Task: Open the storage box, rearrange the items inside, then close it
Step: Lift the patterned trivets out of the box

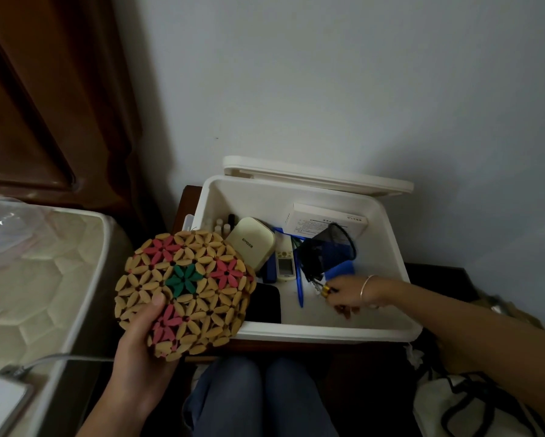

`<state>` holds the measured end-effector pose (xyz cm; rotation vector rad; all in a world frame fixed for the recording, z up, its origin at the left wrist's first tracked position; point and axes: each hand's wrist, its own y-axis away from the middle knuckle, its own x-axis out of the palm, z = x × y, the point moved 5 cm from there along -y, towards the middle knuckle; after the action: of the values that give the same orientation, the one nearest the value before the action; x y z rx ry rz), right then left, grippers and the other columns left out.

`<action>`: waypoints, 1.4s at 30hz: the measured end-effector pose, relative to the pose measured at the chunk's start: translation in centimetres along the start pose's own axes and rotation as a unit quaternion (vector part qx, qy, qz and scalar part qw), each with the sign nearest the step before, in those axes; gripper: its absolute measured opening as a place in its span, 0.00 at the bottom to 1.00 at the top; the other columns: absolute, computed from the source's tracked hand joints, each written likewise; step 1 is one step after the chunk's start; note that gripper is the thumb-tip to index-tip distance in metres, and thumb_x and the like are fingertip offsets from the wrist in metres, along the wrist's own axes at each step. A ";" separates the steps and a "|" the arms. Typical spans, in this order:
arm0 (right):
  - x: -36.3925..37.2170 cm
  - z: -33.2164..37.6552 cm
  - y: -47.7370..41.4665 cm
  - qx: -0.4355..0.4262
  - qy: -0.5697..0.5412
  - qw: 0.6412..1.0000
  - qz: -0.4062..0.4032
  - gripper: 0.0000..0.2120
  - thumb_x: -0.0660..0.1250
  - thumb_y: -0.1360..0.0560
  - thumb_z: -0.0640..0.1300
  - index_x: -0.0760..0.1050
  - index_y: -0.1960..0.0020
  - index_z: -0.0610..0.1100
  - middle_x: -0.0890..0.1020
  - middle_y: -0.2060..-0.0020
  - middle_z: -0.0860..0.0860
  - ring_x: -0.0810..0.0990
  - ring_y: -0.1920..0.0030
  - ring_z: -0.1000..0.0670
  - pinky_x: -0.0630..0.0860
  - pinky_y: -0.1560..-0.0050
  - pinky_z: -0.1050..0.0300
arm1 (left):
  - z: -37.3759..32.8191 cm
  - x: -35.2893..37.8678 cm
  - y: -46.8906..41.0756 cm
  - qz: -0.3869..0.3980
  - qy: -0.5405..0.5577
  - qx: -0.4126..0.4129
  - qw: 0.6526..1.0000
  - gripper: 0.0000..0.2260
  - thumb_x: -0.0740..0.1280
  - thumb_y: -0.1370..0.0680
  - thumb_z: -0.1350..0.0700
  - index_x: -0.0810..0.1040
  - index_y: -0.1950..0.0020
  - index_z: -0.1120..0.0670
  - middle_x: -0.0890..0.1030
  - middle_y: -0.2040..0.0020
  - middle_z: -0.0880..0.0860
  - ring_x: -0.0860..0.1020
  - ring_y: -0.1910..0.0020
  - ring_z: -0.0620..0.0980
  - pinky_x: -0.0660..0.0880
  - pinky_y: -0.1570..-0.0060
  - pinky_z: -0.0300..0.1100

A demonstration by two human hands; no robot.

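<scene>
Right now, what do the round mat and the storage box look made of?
Round mat: probably wood or bamboo, matte; small petal-shaped pieces joined with gaps, coloured tan, pink and green. Storage box: likely moulded plastic, smooth white with a slight sheen; rounded one-piece rim and walls.

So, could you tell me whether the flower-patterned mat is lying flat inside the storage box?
No, the left hand holds the flower-patterned mat lifted at the near left corner of the storage box.
</scene>
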<state>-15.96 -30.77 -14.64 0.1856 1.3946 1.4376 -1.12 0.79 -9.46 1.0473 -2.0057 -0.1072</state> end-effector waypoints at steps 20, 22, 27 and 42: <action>-11.3 12.5 -3.5 0.020 0.130 0.948 -0.291 0.15 0.61 0.25 0.45 0.65 0.68 0.42 0.70 0.70 0.48 0.68 0.70 0.50 0.62 0.74 0.60 | -0.2 0.3 0.1 0.009 -0.001 0.002 1.000 0.14 0.62 0.27 0.49 0.83 0.45 0.47 0.81 0.41 0.56 0.81 0.44 0.56 0.81 0.56 0.48; -11.1 13.0 -4.7 0.002 0.178 0.940 -0.292 0.13 0.63 0.25 0.45 0.68 0.66 0.40 0.75 0.66 0.46 0.73 0.65 0.47 0.65 0.71 0.60 | -0.1 0.3 0.1 0.008 0.001 0.002 1.000 0.14 0.62 0.27 0.49 0.83 0.46 0.47 0.82 0.41 0.56 0.81 0.45 0.56 0.81 0.56 0.48; -10.2 12.7 -5.7 -0.082 0.290 0.897 -0.322 0.18 0.69 0.27 0.49 0.70 0.44 0.41 0.76 0.48 0.44 0.77 0.50 0.43 0.69 0.61 0.55 | -0.1 0.3 0.1 0.007 -0.001 0.001 1.000 0.13 0.62 0.27 0.49 0.84 0.48 0.46 0.83 0.43 0.56 0.82 0.46 0.56 0.82 0.58 0.48; -4.7 4.6 11.8 -0.250 -0.028 0.895 -0.369 0.06 0.70 0.27 0.44 0.79 0.51 0.47 0.82 0.58 0.55 0.79 0.58 0.60 0.73 0.54 0.73 | 0.0 0.0 0.1 0.019 -0.010 0.015 1.000 0.18 0.65 0.27 0.49 0.78 0.39 0.50 0.81 0.40 0.57 0.81 0.44 0.56 0.81 0.56 0.46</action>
<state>-17.22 -28.34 -1.41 -0.5781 0.8477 1.0684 -1.20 0.87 -9.44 1.0307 -2.0502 -0.0683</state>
